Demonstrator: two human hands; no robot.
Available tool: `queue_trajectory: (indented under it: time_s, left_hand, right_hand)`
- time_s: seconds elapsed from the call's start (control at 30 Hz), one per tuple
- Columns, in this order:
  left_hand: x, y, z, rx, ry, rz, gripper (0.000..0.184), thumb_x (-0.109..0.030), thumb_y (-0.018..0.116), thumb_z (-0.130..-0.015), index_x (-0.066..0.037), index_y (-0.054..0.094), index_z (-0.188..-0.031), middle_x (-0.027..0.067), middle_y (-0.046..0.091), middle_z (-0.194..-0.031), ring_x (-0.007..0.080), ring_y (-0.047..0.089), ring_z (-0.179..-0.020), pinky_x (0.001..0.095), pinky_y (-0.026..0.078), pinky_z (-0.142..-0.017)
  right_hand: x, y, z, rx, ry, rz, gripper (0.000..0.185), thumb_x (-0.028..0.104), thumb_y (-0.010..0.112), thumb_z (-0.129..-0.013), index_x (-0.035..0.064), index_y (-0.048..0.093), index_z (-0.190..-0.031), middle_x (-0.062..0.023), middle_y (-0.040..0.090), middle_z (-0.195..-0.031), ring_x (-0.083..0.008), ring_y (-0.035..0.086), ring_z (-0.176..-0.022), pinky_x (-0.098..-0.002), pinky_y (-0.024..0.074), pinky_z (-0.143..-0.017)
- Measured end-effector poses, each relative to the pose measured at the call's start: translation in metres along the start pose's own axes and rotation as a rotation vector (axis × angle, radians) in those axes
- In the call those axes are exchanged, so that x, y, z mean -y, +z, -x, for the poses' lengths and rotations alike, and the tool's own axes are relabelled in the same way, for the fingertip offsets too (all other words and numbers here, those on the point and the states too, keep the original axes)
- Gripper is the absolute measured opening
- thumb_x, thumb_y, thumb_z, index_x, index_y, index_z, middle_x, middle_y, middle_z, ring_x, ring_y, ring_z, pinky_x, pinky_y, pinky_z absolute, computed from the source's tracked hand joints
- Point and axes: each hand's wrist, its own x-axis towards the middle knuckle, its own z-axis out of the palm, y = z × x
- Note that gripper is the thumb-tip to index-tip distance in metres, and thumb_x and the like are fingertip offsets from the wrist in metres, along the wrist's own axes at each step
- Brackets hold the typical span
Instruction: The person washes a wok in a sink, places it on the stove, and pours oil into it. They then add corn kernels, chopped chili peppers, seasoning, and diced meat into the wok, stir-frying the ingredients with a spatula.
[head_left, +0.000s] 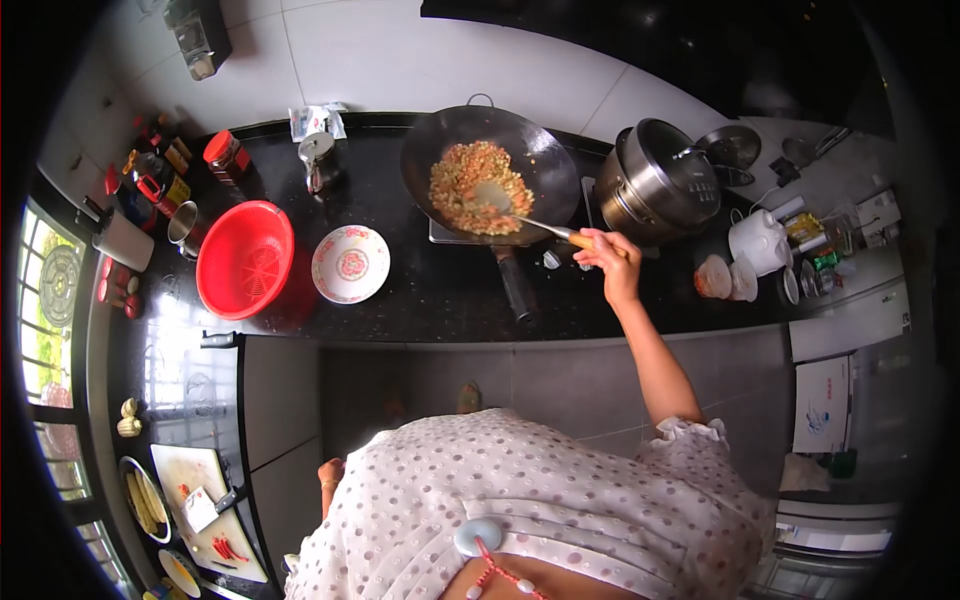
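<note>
My right hand (608, 260) is closed around the wooden handle of a spatula (545, 227), whose metal head rests in the food. Diced orange and pale green food (468, 180) is gathered on the left side of a dark wok (555, 165). The wok sits on the stove, its black handle pointing toward me. Down at my side, my left hand (331, 470) is small in view, partly hidden by my body, and its fingers cannot be made out. A floral plate (350, 264) lies on the counter left of the wok.
A red plastic basket (245, 260) and a metal cup (186, 228) stand at the left. To the wok's right is a large lidded steel pot (665, 180). A cleaver (208, 508) and red chillies lie on a cutting board (185, 462) at the lower left.
</note>
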Motion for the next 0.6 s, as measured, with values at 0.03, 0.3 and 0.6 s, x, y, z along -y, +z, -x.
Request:
queue_trajectory:
  time_s: [0.03, 0.3, 0.6]
  left_hand:
    - [0.000, -0.002, -0.001, -0.023, 0.028, 0.023, 0.028, -0.042, 0.059, -0.078, -0.014, 0.066, -0.076, 0.0107, 0.066, -0.078, 0.0306, 0.063, -0.077, 0.0407, 0.050, -0.069]
    - [-0.041, -0.059, 0.003, -0.247, 0.117, 0.565, 0.027, -0.033, 0.061, -0.078, -0.007, 0.061, -0.072, 0.0115, 0.063, -0.077, 0.0302, 0.062, -0.074, 0.0393, 0.049, -0.065]
    - [-0.012, -0.006, -0.005, -0.126, 0.138, -0.007, 0.023, -0.037, 0.060, -0.079, -0.014, 0.063, -0.073, 0.0097, 0.064, -0.070, 0.0304, 0.063, -0.070, 0.0410, 0.049, -0.062]
  right_hand:
    - [-0.006, -0.005, -0.002, -0.028, -0.038, 0.036, 0.022, 0.017, 0.057, -0.087, -0.0034, 0.062, -0.095, -0.0151, 0.065, -0.089, -0.0201, 0.066, -0.064, -0.0273, 0.0538, -0.057]
    - [-0.025, 0.036, -0.012, -0.133, 0.153, -0.314, 0.025, 0.018, 0.057, -0.087, -0.0054, 0.058, -0.094, -0.0188, 0.064, -0.091, -0.0260, 0.066, -0.063, -0.0314, 0.0544, -0.056]
    - [-0.026, 0.034, -0.047, -0.115, 0.064, -0.176, 0.022, 0.017, 0.058, -0.087, -0.0044, 0.061, -0.090, -0.0157, 0.066, -0.086, -0.0215, 0.066, -0.062, -0.0276, 0.0533, -0.055]
